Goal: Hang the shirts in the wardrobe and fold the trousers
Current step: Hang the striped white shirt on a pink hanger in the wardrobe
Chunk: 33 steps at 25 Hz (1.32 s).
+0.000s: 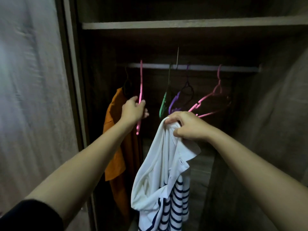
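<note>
Left hand (134, 110): 9 o'clock of centre, arm stretched into the wardrobe (71, 64); fingers curled and clamped round the lower part of the pink hanger (141, 84).
Pink hanger: seen edge-on, near upright, hook up at rail height at 11 o'clock; we cannot tell if the hook sits on the rail (200, 67).
Right hand (188, 125): 3 to 4 o'clock of centre; fingers and thumb bunched tight on the top of the white shirt (160, 177), knuckles towards us.
White shirt: hangs from the right hand down to 6 o'clock, in front of the open wardrobe, not on a hanger; white upper part with collar and a button, navy stripes on the lower part.
Orange shirt (115, 147): 8 o'clock, already on a dark hanger (127, 85), just behind the left hand.
Rail: pale bar running 11 to 2 o'clock under the shelf (183, 25).
Other hangers: green hanger (164, 102), purple hanger (174, 101) and second pink hanger (207, 97) on the rail at 12 to 2 o'clock, bare, tilted, just above the right hand.
Sleeve (33, 215): black, pushed up the left arm, 7 o'clock corner.
Pale panel (25, 80): fills the 9 o'clock side, blurred.
Writing: frame dim and soft; we cannot read any on shirts or hangers.
</note>
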Tool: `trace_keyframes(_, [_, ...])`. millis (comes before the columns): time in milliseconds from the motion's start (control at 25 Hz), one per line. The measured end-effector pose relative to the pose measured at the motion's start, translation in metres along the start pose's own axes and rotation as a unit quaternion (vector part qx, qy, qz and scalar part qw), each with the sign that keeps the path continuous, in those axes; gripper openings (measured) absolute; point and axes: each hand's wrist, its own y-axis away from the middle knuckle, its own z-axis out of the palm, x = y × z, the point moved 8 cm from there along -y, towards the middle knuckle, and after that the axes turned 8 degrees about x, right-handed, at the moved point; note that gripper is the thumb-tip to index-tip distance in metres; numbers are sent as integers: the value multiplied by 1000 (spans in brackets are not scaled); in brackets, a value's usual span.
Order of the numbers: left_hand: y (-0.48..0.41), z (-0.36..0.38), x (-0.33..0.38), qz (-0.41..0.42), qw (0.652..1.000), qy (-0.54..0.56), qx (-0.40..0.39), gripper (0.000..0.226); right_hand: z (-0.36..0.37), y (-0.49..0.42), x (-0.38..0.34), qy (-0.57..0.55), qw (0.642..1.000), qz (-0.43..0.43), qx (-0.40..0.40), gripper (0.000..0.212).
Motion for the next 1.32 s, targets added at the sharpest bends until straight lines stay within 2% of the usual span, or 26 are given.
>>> trace_keyframes(160, [60, -64, -34, 46, 991, -122, -6, 20, 29, 5, -12, 22, 1000, 0, -12, 53])
trace_keyframes(360, [107, -154, -96, 49, 939, -339, 7, 23, 75, 7, -19, 16, 999, 40, -33, 50])
trace_keyframes(440, [123, -183, -102, 58, 943, -329, 4, 18, 93, 11, -20, 2, 997, 75, -36, 49])
trace_keyframes(600, [135, -245, -100, 100, 938, -332, -7, 40, 118, 16, -22, 33, 991, 115, -59, 47])
trace_keyframes(720, [136, -291, -91, 135, 941, -309, 15, 44, 118, 18, -18, 62, 985, 151, -55, 44])
trace_keyframes(800, [135, -312, -96, 128, 956, -264, 13, 48, 116, 18, -17, 61, 986, 153, -35, 42])
trace_keyframes(920, [144, -324, -108, 128, 962, -237, -37, 58, 114, 22, -27, 52, 991, 126, -4, 40])
trace_keyframes(1080, [160, -303, -109, 191, 941, -260, -100, 50, 121, 31, -66, 56, 997, 39, -23, 43])
trace_keyframes(1200, [161, -271, -100, 232, 939, -232, -98, 41, 130, 36, -123, 54, 995, -61, -58, 42])
trace_keyframes(1320, [158, -256, -101, 231, 956, -177, -49, 40, 116, 36, -156, 92, 990, -105, -18, 45])
